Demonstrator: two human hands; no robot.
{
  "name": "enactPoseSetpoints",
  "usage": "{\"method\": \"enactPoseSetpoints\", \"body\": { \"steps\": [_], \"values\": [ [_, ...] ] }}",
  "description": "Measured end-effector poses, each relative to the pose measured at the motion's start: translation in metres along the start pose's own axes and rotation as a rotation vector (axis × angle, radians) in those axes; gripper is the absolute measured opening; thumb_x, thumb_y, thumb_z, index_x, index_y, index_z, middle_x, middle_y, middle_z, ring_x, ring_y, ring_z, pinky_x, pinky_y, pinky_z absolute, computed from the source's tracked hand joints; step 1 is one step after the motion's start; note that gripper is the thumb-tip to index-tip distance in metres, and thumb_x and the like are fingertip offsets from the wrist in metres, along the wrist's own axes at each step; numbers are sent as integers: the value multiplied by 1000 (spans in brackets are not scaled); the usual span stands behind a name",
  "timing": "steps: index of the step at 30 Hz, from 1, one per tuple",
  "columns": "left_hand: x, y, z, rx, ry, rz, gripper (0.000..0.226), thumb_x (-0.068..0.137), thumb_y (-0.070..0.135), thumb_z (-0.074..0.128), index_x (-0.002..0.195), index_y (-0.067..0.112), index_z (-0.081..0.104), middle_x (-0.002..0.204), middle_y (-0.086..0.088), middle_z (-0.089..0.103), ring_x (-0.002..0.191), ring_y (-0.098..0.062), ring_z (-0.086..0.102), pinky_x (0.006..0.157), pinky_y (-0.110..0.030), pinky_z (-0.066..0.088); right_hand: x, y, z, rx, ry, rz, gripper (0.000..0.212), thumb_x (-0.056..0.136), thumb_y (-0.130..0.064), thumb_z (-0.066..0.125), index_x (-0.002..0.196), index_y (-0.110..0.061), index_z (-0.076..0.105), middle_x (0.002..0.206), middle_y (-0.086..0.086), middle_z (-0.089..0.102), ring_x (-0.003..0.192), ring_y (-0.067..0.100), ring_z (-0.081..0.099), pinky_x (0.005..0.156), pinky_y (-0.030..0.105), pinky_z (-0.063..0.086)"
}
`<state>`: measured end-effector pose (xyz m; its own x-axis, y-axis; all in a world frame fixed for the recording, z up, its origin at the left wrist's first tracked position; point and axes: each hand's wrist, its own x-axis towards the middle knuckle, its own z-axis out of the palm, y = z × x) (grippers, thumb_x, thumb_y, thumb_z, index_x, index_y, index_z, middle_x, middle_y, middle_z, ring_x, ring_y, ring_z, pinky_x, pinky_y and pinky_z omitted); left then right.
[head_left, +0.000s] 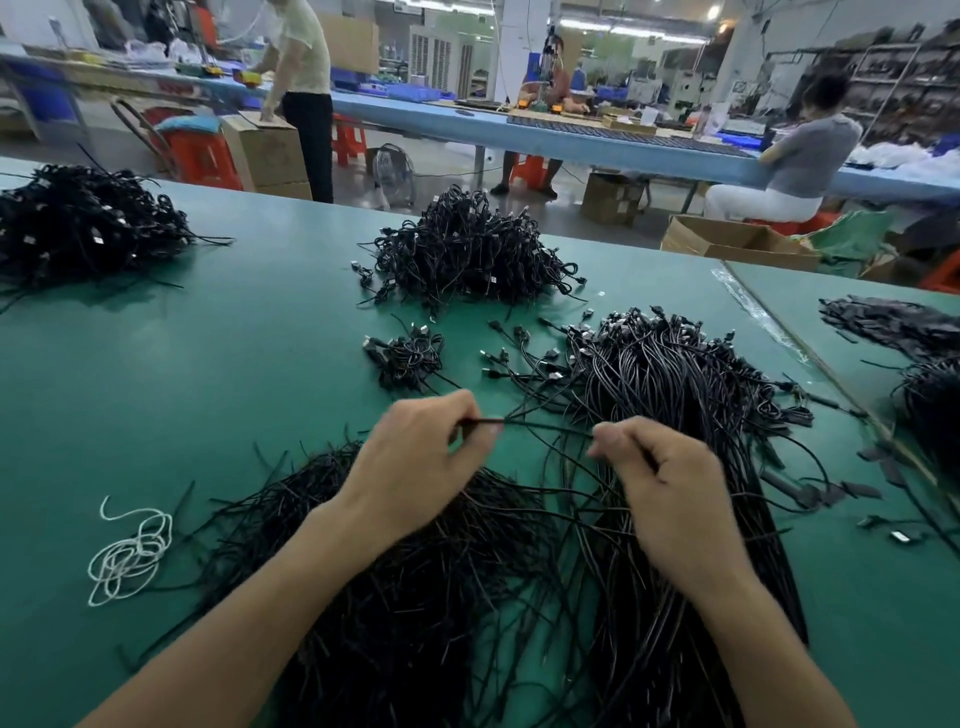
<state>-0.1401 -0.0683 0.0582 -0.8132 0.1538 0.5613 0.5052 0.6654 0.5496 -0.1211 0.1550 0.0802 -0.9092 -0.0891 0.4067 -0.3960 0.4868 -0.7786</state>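
Left hand (415, 457) and right hand (660, 467) pinching one black cable (545, 427), seemingly taut, above green table (208, 364)

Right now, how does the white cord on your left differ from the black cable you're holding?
The white cord is pale; the black cable is dark. The white cord lies in loose loops on the green table, untouched; the black cable runs nearly straight between the left hand and the right hand, both pinching it. Both are thin, flexible strands.
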Motion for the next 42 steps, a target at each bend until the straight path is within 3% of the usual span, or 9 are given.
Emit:
{"method": "enactPoseSetpoints", "body": {
  "steps": [5, 9, 14, 20, 25, 28, 32, 36, 42],
  "values": [
    [-2, -6, -9, 37, 36, -20, 33, 91, 45, 56, 69, 21, 56, 59, 15, 49, 55, -3, 47, 54, -12, 37, 6, 28, -21, -37, 199, 107, 33, 90, -53, 49, 77, -28, 67, 40, -9, 36, 36, 8, 25, 38, 18, 21],
    [-11, 3, -9, -305, -488, -311, 58, 85, 71, 40, 62, 19, 51, 49, 13, 42, 41, -5, 34, 46, -21, 35, 8, 32, -19, 108, 244, 125, 31, 92, -51, 51, 79, -28, 68, 42, -10, 32, 38, 6, 22, 37, 18, 20],
    [-19, 34, -15, -909, -977, -301, 53, 103, 52, 36, 61, 24, 54, 51, 12, 37, 44, -10, 27, 45, -20, 26, 7, 38, -7, -12, 109, 129, 29, 91, -46, 53, 81, -23, 69, 43, -11, 48, 34, 9, 33, 33, 16, 23],
    [-3, 45, -3, -1474, -270, -524, 43, 100, 43, 44, 78, 18, 71, 55, 9, 32, 44, -4, 28, 38, -16, 28, -12, 34, 18, -109, -388, 147, 27, 91, -46, 57, 72, -30, 68, 55, -16, 59, 47, 2, 48, 48, 14, 36],
    [0, 26, 16, -1262, 118, -463, 43, 96, 38, 42, 116, 12, 70, 80, -3, 66, 75, -15, 65, 67, -23, 55, -18, 8, 19, -14, -620, 42, 15, 98, -36, 59, 92, -32, 72, 75, -21, 66, 68, 0, 59, 61, 15, 45],
    [-5, 22, 25, -865, 46, -296, 40, 98, 36, 40, 119, 15, 66, 106, -2, 74, 104, -16, 69, 91, -30, 57, -15, -8, 18, -57, -624, -46, 20, 98, -39, 55, 85, -28, 67, 67, -11, 60, 57, 5, 49, 54, 24, 42],
    [-10, 27, 22, -469, -204, -196, 38, 104, 33, 42, 83, 15, 70, 71, 11, 69, 64, -2, 64, 62, -20, 51, -2, -14, 10, -172, -304, -63, 27, 88, -53, 58, 87, -30, 70, 77, -15, 66, 69, 5, 61, 65, 39, 53],
    [-11, 34, 16, -631, -384, -399, 59, 100, 50, 35, 59, 17, 60, 40, 4, 45, 34, -10, 38, 40, -19, 32, 6, -8, 8, -96, -238, -62, 25, 79, -55, 71, 76, -31, 69, 64, -13, 62, 54, 4, 50, 52, 26, 43],
    [-11, 30, -9, -1272, -665, -617, 58, 99, 58, 37, 54, 21, 44, 44, 9, 26, 34, -5, 23, 38, -18, 21, 2, 0, 29, 216, -216, -1, 30, 84, -57, 61, 77, -29, 69, 54, -10, 49, 49, 5, 36, 47, 23, 28]
  ]
}}
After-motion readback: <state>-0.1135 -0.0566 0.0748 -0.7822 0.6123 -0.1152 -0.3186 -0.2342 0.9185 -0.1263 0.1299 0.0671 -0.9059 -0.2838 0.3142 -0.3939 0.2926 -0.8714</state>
